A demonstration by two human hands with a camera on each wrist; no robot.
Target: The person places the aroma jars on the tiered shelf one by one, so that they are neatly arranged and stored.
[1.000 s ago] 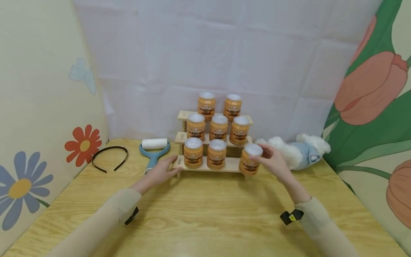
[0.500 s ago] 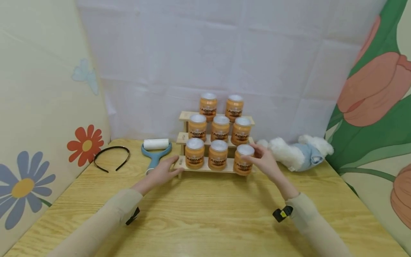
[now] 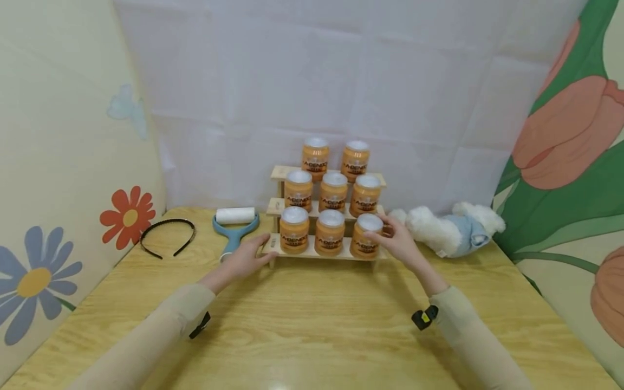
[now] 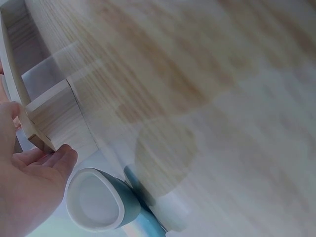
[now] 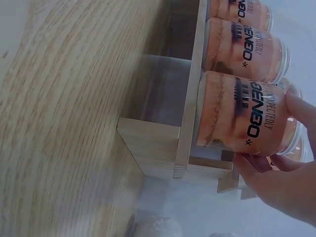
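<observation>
A three-step wooden display rack [image 3: 322,255] bears orange jars with silvery lids: three on the bottom step, three on the middle, two on top. My right hand [image 3: 403,246] grips the rightmost jar [image 3: 365,238] of the bottom step, thumb in front and fingers round its far right side. In the right wrist view, that jar [image 5: 242,116] stands upright on the board or very near it. My left hand [image 3: 244,261] pinches the left end of the bottom step; the left wrist view shows fingers [image 4: 61,160] against the board's end [image 4: 38,137].
Left of the rack lies a blue-handled lint roller [image 3: 234,230] with a white roll, close to my left hand. Farther left is a black headband [image 3: 168,238]. A white plush toy in blue clothing [image 3: 453,230] lies right of the rack. A white cloth [image 3: 322,70] hangs behind.
My right hand has moved left with the jar, bringing it from the rack's right front edge into line with the other two on the bottom step. My left hand keeps its place.
</observation>
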